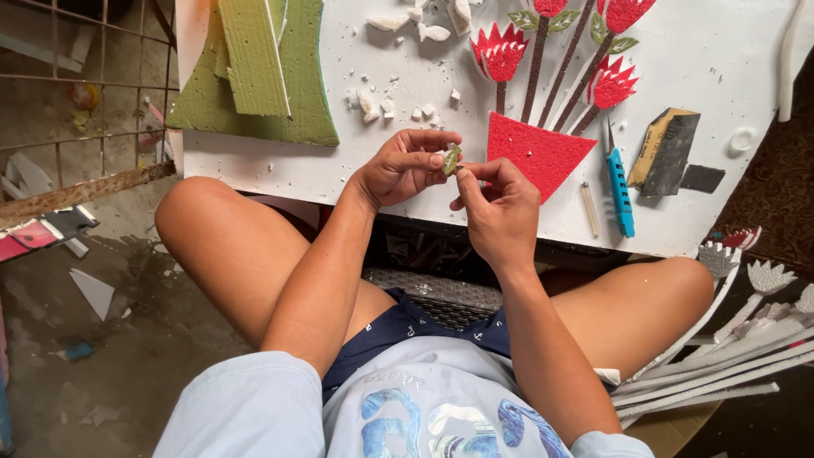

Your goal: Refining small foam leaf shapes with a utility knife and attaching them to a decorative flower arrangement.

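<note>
Both hands meet over the white bench [254, 161] edge: left hand [403, 165] and right hand [500, 208] each hold a closed fingertip grip on a small green leaf piece [452, 158]. Red pot [538, 153] and flowers [502, 53] sit assembled; this leaf appears unattached; white scraps [381, 106] remain

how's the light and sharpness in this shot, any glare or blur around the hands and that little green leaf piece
Head view: soft, even daylight, no hard shadows; the white board is bright but keeps detail, no real glare. The left hand, right hand and green leaf piece are sharp, no motion blur. Dimmer under the board and on the floor at left. Slight wide-angle stretch at the edges.
</note>
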